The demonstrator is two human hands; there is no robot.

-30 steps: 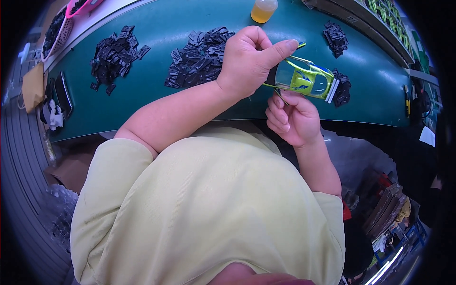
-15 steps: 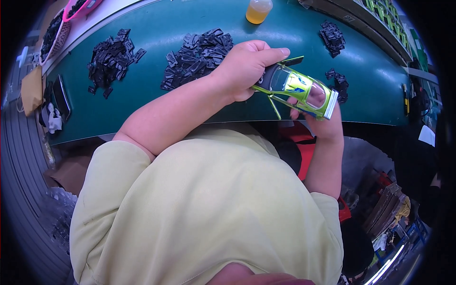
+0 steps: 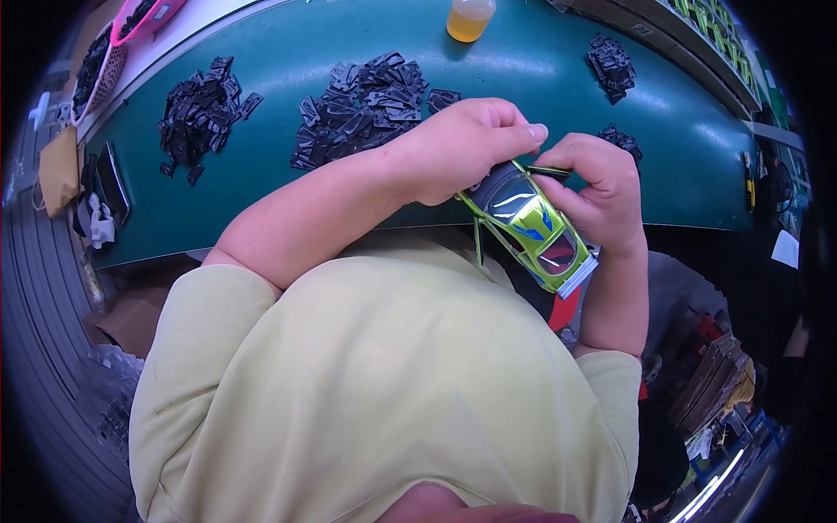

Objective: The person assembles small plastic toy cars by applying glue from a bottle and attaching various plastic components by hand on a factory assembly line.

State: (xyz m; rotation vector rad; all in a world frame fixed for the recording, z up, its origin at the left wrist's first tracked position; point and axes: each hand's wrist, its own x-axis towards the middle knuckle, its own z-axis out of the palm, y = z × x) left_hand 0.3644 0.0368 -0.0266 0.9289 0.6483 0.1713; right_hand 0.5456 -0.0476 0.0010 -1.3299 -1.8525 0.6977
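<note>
A lime-green toy car (image 3: 529, 228) with clear windows and blue marks tilts over the table's near edge. Both of its side doors stand swung out. My left hand (image 3: 466, 150) is closed round the car's dark front end, its thumb lying along the top. At the far-side door (image 3: 551, 172), the thumb and bent fingers of my right hand (image 3: 602, 187) pinch the panel. The fingers under the car are hidden. A heap of flat black plastic parts (image 3: 357, 113) lies just beyond my left wrist, with a few pieces (image 3: 444, 99) beside it.
On the green table (image 3: 514, 83) are another black heap (image 3: 200, 118) at left and smaller piles (image 3: 610, 68) at right. A jar of yellow liquid (image 3: 472, 19) stands at the back. Pink baskets (image 3: 106, 77) sit far left; a tray of green parts (image 3: 697, 52) edges the right.
The car has swung with its rear end toward my body. My right hand has moved from beneath the rear up to the open far-side door.
</note>
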